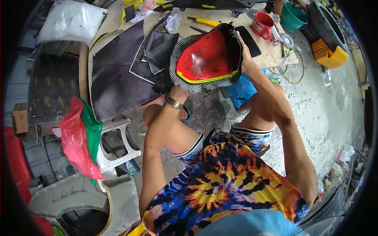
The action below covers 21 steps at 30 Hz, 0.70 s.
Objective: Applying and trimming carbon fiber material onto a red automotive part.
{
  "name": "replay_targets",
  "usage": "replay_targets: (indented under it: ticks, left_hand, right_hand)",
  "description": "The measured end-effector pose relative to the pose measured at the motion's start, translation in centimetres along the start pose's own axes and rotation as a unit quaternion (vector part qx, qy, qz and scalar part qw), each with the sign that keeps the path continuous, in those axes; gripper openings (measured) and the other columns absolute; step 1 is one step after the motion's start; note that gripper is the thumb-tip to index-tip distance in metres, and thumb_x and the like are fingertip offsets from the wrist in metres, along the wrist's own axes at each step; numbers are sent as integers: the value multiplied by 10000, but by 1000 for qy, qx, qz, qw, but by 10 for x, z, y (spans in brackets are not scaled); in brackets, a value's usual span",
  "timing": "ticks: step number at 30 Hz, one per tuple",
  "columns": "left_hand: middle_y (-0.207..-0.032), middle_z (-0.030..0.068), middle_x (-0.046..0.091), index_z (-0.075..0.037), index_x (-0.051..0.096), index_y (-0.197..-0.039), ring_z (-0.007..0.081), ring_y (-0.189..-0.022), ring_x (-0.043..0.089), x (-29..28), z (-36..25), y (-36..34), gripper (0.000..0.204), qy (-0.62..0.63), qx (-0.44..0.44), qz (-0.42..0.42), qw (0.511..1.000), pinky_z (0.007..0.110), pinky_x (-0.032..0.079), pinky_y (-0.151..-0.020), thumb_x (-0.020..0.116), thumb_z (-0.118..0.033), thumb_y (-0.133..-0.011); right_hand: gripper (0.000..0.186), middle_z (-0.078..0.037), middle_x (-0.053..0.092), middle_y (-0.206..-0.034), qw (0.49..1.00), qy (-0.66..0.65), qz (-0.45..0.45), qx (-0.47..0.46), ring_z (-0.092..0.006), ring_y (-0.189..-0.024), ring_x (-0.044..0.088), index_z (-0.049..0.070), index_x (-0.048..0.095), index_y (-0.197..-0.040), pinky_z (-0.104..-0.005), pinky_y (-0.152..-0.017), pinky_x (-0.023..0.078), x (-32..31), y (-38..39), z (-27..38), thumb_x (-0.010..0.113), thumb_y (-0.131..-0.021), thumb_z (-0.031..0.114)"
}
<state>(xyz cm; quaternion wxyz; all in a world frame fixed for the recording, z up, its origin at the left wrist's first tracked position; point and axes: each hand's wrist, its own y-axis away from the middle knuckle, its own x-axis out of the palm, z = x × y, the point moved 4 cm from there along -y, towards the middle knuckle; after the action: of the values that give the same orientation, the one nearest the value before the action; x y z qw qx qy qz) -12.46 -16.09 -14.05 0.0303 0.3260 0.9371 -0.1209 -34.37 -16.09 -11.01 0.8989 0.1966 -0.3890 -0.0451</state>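
Note:
Between my hands is a red, hollow, shell-shaped part (pixel 199 59) with its open side facing up. Dark carbon-fibre cloth (pixel 178 53) wraps around its rim, frayed at the far right. A strip of yellow-green tape (pixel 208 81) follows its near edge. My left hand (pixel 179 93), below a wrist with a metal watch, grips the near left side; its fingers are hidden under the cloth. Along the right side my right hand (pixel 245 54) is closed on the edge, fingers partly hidden. Cut pieces of carbon-fibre cloth (pixel 118 74) lie on the table just left of the part.
On the table are a yellow utility knife (pixel 206 21), a dark phone (pixel 249 41) and a red mug (pixel 262 25). A white plastic stool (pixel 120 157) with red and green bags (pixel 78 137) stands at my left. A yellow container (pixel 330 54) sits at the far right.

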Motion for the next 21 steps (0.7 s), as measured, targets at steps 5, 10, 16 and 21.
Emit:
replay_targets:
  ticks: [5,10,16,21]
  left_hand:
    - [-1394,149,454,-76,382,-1398,313,-1243,469,22,4,-16,598,54,2,24,998,460,353,-1083,426,-479,-958]
    - [-1394,149,455,-76,382,-1398,312,-1244,468,56,11,-40,602,121,10,60,991,460,351,-1084,424,-483,-957]
    - [-1394,149,455,-75,383,-1398,311,-1244,468,67,15,-42,606,158,7,81,984,459,349,-1085,422,-489,-956]
    - [-1394,149,455,-75,384,-1397,311,-1245,468,59,-7,-67,610,161,25,117,980,458,347,-1086,420,-494,-955]
  right_hand:
    - [639,-117,602,-1235,996,-46,76,-17,-253,-1074,600,75,528,-1309,-407,-985,455,15,3,4,426,-936,584]
    - [679,-123,548,-1318,999,-13,45,23,-208,-1193,538,65,431,-1395,-345,-1055,391,9,0,6,375,-957,581]
    - [788,-151,597,-1233,996,72,56,-24,-242,-1055,612,15,521,-1299,-371,-918,492,41,24,8,312,-922,674]
    - [802,-143,543,-1319,986,26,156,-57,-221,-1136,553,23,454,-1363,-362,-974,423,41,14,22,213,-943,663]
